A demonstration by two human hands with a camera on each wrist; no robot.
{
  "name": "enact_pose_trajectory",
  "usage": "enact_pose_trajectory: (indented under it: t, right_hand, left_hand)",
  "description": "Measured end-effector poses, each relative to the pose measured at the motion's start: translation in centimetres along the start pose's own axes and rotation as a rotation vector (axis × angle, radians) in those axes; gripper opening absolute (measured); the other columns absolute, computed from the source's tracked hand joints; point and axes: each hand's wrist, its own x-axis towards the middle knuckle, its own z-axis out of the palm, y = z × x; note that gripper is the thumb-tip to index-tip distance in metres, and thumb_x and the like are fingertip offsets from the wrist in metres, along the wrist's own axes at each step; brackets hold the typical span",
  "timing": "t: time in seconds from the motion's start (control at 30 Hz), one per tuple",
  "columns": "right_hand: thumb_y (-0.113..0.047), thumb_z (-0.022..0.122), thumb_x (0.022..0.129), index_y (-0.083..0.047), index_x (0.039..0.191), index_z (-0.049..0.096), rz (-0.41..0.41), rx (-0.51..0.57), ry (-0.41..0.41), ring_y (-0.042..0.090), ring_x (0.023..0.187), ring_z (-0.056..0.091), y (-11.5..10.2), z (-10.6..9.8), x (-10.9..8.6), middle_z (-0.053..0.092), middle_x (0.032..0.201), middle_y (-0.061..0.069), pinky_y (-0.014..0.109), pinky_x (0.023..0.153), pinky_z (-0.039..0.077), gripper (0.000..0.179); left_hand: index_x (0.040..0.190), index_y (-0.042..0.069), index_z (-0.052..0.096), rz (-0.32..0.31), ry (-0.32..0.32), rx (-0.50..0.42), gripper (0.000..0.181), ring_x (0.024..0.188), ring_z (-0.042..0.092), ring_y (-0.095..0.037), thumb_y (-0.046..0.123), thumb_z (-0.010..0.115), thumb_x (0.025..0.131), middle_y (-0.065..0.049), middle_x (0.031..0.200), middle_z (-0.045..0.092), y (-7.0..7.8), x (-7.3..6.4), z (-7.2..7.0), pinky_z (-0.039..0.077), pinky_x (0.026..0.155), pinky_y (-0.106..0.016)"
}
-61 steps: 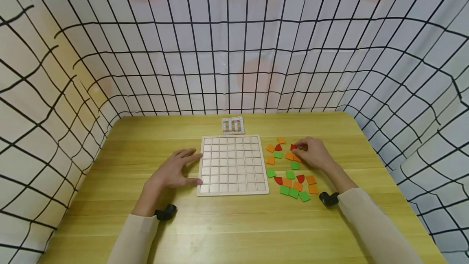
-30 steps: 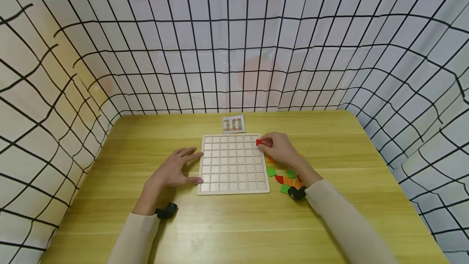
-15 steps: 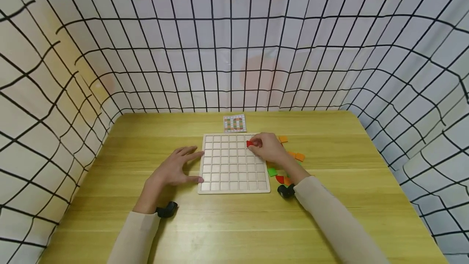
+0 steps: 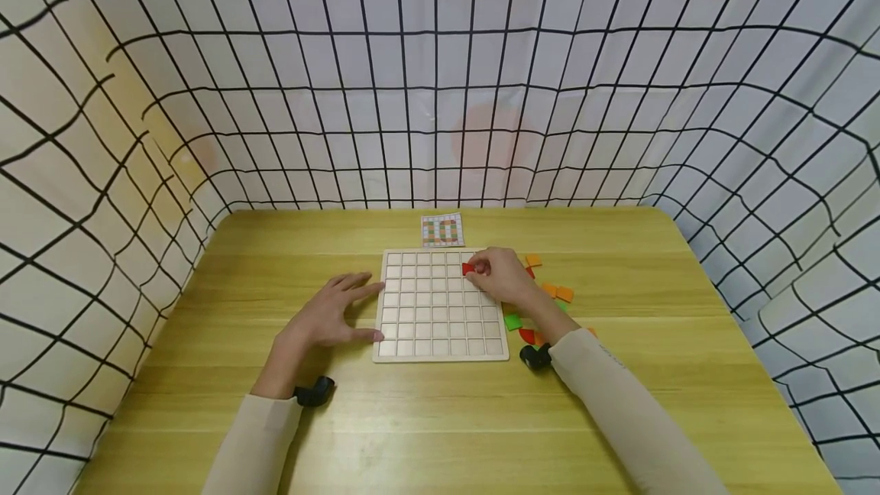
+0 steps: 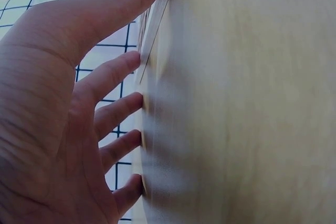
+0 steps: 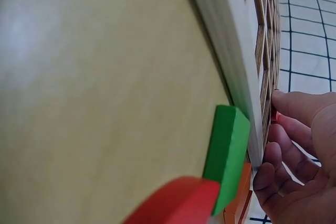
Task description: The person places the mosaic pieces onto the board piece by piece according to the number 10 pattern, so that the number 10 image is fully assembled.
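A pale wooden board [image 4: 440, 361] with a grid of square recesses lies on the table. My right hand [image 4: 503, 275] pinches a red quarter-circle tile [image 4: 468, 269] between thumb and fingertips, over a cell near the board's upper right. In the right wrist view the red tile [image 6: 274, 114] shows between thumb and fingers, close against the grid. My left hand [image 4: 333, 313] is spread at the board's left side, thumb and index fingertip at its edge. The left wrist view shows the other fingertips [image 5: 135, 99] resting on the table.
A small printed card [image 4: 443, 230] with a coloured grid pattern lies behind the board. Right of the board, partly hidden by the right forearm, are loose tiles: an orange square [image 4: 564, 294], a green square [image 4: 512, 321] and a red rounded one [image 4: 526, 336]. Black-gridded cloth surrounds the table.
My right hand has picked up the red tile from the loose pieces and carried it left over the board. In the last half second it has barely moved. The left hand stays put.
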Motion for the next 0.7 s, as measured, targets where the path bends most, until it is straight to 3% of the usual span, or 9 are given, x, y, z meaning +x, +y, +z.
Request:
enact_pose_trajectory:
  t: [0.33, 0.53, 0.7]
  right_hand:
    - [-0.02, 0.075, 0.095, -0.004, 0.113, 0.076, 0.015, 0.045, 0.002, 0.02, 0.081, 0.055, 0.0, -0.4, -0.3, 0.067, 0.093, 0.006, 0.031, 0.074, 0.048, 0.024]
    - [-0.018, 0.075, 0.094, -0.002, 0.115, 0.075, -0.002, 0.086, 0.03, 0.02, 0.084, 0.058, 0.9, -1.8, -0.5, 0.07, 0.095, 0.006, 0.029, 0.074, 0.051, 0.027]
    - [-0.021, 0.076, 0.094, -0.002, 0.114, 0.075, 0.023, 0.052, 0.059, 0.021, 0.083, 0.059, 1.8, -3.3, -0.7, 0.07, 0.093, 0.006, 0.031, 0.075, 0.052, 0.028]
  left_hand:
    - [0.157, 0.029, 0.046, 0.012, 0.003, -0.002, 0.093, 0.153, 0.027, -0.045, 0.071, 0.076, 0.079, -0.012, 0.168, 0.033, -0.1, 0.0, 0.0, 0.031, 0.114, -0.075]
    - [0.157, 0.028, 0.046, 0.015, 0.003, -0.005, 0.093, 0.153, 0.027, -0.045, 0.071, 0.075, 0.079, -0.012, 0.168, 0.033, -0.1, 0.0, 0.0, 0.031, 0.114, -0.075]
    - [0.157, 0.028, 0.046, 0.015, 0.004, -0.011, 0.093, 0.153, 0.027, -0.046, 0.069, 0.076, 0.079, -0.012, 0.168, 0.033, -0.1, 0.0, 0.0, 0.032, 0.114, -0.075]
